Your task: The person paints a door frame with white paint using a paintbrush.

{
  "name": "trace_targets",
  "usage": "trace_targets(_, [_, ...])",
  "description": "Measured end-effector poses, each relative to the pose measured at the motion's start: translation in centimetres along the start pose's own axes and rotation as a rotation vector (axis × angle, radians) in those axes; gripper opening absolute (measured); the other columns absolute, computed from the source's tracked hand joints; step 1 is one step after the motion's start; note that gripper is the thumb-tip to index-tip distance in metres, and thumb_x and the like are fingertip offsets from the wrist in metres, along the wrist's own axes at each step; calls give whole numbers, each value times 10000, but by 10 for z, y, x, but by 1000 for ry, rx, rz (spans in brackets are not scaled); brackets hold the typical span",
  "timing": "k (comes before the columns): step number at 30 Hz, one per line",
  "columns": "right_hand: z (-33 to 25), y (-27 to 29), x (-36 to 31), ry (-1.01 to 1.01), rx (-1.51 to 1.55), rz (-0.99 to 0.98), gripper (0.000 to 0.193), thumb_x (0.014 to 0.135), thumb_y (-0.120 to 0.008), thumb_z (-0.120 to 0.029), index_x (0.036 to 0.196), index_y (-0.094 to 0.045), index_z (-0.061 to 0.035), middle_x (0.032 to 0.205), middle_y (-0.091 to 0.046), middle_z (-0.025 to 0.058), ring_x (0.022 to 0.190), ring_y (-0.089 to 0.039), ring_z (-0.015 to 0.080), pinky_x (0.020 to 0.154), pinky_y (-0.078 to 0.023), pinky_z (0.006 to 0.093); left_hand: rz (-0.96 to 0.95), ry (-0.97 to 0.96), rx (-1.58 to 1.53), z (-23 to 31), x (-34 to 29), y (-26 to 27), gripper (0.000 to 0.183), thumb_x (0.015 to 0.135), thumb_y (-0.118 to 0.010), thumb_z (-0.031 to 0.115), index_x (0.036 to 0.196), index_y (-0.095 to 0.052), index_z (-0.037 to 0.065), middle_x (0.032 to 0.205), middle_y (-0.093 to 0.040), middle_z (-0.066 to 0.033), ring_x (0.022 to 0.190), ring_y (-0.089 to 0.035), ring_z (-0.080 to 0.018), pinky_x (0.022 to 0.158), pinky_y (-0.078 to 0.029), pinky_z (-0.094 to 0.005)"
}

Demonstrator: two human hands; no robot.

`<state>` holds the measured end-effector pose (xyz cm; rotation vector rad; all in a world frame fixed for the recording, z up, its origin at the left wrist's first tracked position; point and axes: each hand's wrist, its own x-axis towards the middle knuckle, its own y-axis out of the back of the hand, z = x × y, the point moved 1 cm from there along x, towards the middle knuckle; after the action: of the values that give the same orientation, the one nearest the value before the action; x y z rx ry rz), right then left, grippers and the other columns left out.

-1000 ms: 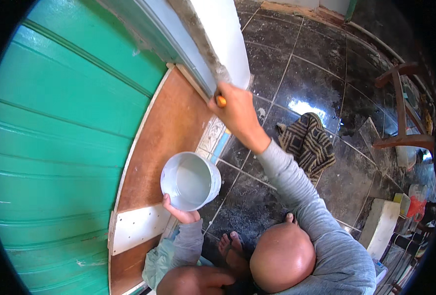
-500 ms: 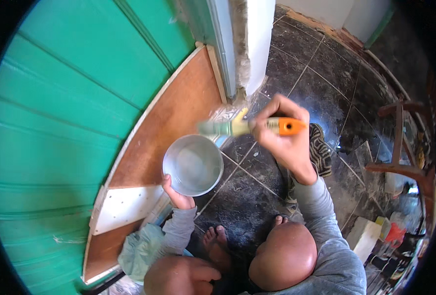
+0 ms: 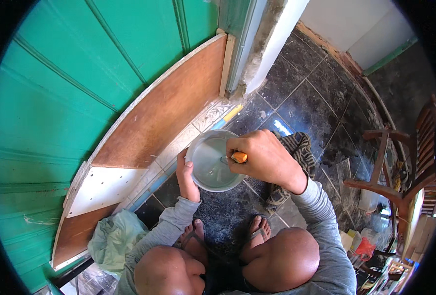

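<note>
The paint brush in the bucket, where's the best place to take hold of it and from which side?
Grip the brush's orange handle, the only part clear of the grey bucket; the head points down inside. Come from above on the right, as the right hand does, since the left hand holds the bucket's left rim.

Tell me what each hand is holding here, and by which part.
Right hand: paintbrush, grip on its orange handle, bristle end down inside the bucket. Left hand: small pale bucket, gripped at its rim and side.
</note>
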<state>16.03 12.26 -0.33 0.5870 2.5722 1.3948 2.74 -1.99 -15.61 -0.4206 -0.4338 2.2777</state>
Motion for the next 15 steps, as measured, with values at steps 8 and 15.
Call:
trace_targets(8, [-2,42,-30,-147,321,364,128,701,-724,-55,787,-641,-10,715,-667,75,639,-651,151,612,-512,273,39,-27,53,7,6,0,535,877,-466,352,1259,-466,-23,1178,-537,-127,1107,-507,-195,970,-397,-343])
trace_targets(15, [28,20,-53,-430,824,553,114,807,-688,-54,791,-586,-5,670,-649,46,557,-601,68,485,-442,181,90,-3,-86,13,17,-4,591,842,-477,334,1321,-444,-10,1275,-517,-147,1180,-496,-233,1022,-367,-358])
